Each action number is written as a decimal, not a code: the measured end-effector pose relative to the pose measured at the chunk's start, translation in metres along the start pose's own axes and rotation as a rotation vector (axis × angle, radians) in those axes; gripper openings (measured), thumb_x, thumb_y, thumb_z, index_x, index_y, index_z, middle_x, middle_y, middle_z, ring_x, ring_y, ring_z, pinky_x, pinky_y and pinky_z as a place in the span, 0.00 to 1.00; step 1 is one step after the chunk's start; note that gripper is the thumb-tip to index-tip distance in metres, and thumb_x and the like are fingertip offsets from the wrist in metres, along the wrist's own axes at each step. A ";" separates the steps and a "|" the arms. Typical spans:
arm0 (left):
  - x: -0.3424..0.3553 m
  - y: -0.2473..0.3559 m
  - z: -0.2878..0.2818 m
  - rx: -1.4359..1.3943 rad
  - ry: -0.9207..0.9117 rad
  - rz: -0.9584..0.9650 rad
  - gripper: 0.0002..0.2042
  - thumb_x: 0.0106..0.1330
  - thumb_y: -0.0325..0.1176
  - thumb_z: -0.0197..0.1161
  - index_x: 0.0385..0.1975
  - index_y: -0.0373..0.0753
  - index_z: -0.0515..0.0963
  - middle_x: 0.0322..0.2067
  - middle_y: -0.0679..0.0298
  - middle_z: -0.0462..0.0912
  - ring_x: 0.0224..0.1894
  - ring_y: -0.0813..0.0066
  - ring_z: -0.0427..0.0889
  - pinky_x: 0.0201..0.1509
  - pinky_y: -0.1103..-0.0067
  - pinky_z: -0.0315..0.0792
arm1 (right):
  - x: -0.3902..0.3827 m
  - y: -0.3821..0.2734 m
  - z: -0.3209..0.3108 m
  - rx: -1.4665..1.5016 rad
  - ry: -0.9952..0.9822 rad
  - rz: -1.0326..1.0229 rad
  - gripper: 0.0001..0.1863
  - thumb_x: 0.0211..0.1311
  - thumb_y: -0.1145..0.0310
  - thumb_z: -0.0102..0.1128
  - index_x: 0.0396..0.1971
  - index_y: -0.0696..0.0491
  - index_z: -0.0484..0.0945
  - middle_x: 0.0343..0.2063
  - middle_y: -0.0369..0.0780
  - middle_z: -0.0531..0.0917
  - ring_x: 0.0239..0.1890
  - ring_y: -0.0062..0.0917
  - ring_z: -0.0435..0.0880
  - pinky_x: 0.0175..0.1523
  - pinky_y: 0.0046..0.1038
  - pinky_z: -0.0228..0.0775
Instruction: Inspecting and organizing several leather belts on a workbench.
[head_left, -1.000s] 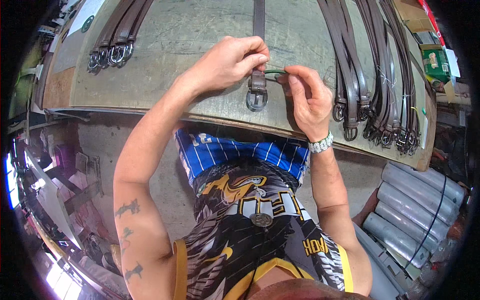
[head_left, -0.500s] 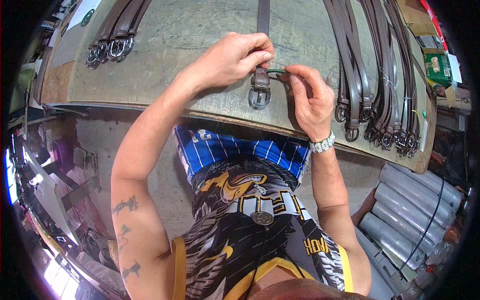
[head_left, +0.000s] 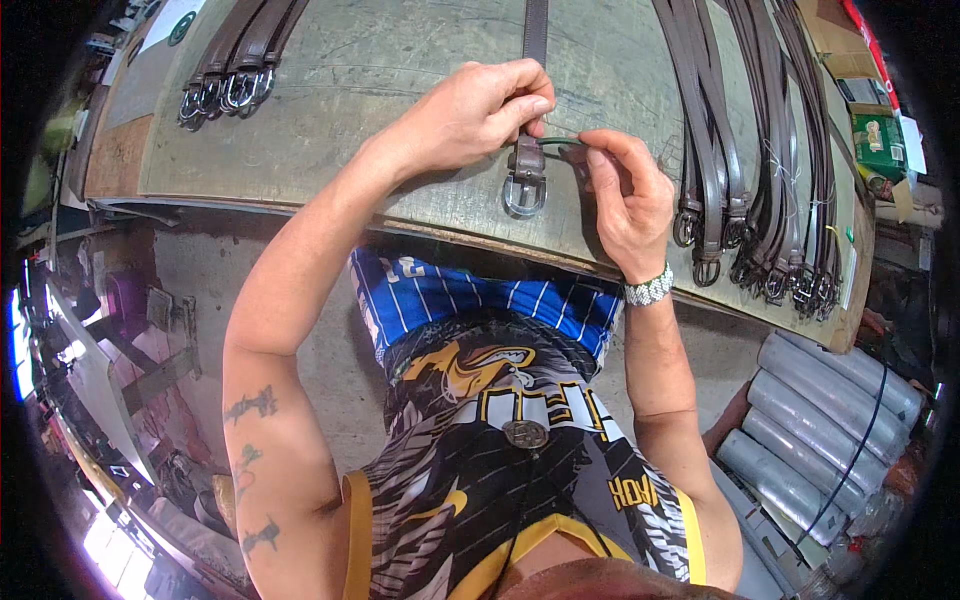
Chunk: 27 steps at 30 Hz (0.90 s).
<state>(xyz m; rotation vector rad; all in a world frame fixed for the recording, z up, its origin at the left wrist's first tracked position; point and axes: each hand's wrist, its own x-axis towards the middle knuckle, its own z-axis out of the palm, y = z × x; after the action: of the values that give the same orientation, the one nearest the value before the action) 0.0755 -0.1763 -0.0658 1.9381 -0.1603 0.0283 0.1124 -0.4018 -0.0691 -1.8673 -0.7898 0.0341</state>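
Note:
A dark brown belt [head_left: 535,40] lies lengthwise on the table, its silver buckle [head_left: 524,194] toward me near the front edge. My left hand [head_left: 490,108] is closed in a pinch on the strap just above the buckle end; its fingertips hide that part of the belt. From the belt's right side a thin green strip [head_left: 558,141] runs to my right hand [head_left: 628,195], whose thumb and forefinger are closed on its outer end. What the strip is, and how its inner end meets the belt, I cannot make out.
Several brown belts [head_left: 712,150] with buckles hang over the table's right side, and another bunch [head_left: 240,60] lies at the far left. The wooden table [head_left: 330,110] ends close before me. Wrapped grey rolls [head_left: 800,440] are stacked at the lower right.
The whole view has shifted slightly. Both hands keep their grips, and the belt stays between them with the green strip still stretching to my right hand.

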 end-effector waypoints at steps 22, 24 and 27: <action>0.001 -0.004 0.000 -0.191 0.128 -0.107 0.08 0.78 0.33 0.54 0.45 0.35 0.75 0.33 0.62 0.86 0.28 0.86 0.76 0.30 0.87 0.70 | -0.086 0.011 -0.087 -0.067 0.267 0.032 0.10 0.73 0.78 0.53 0.50 0.62 0.78 0.38 0.42 0.87 0.38 0.24 0.88 0.43 0.22 0.79; 0.008 -0.004 0.007 -0.170 0.159 -0.075 0.08 0.78 0.32 0.55 0.45 0.35 0.75 0.33 0.62 0.86 0.29 0.86 0.77 0.32 0.87 0.71 | -0.097 0.010 -0.090 0.085 0.382 0.085 0.10 0.73 0.78 0.54 0.50 0.62 0.78 0.37 0.42 0.87 0.38 0.24 0.88 0.42 0.22 0.79; 0.007 0.020 0.022 0.060 0.248 0.014 0.07 0.75 0.30 0.56 0.40 0.32 0.78 0.31 0.64 0.83 0.35 0.79 0.80 0.42 0.82 0.73 | -0.099 -0.009 -0.122 0.083 0.574 -0.049 0.10 0.73 0.79 0.54 0.51 0.61 0.78 0.39 0.43 0.87 0.39 0.24 0.88 0.43 0.22 0.79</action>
<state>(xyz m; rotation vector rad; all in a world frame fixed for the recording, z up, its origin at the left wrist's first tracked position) 0.0789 -0.2050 -0.0548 1.9744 -0.0081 0.2843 0.0757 -0.5520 -0.0408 -1.6552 -0.4242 -0.4731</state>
